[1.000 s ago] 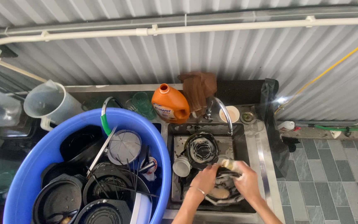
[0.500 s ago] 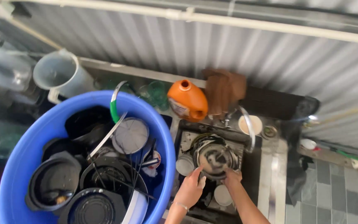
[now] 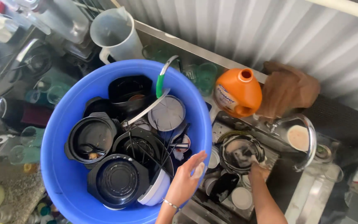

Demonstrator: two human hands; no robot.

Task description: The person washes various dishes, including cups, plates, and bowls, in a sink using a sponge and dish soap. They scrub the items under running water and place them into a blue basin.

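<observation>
My left hand is over the near right rim of a big blue tub, fingers spread and soapy, holding nothing. The tub is packed with black plastic bowls, a round lid, a white bowl and a green-handled utensil. My right hand reaches into the sink and rests on a round metal pot; its grip is not clear.
An orange detergent jug and a brown cloth sit behind the sink by the tap. A clear measuring jug and glasses stand along the corrugated metal wall. Small cups lie in the sink.
The view swung left and down onto the tub. My left hand left the sink and moved over the tub's rim. My right hand stays in the sink at the pot.
</observation>
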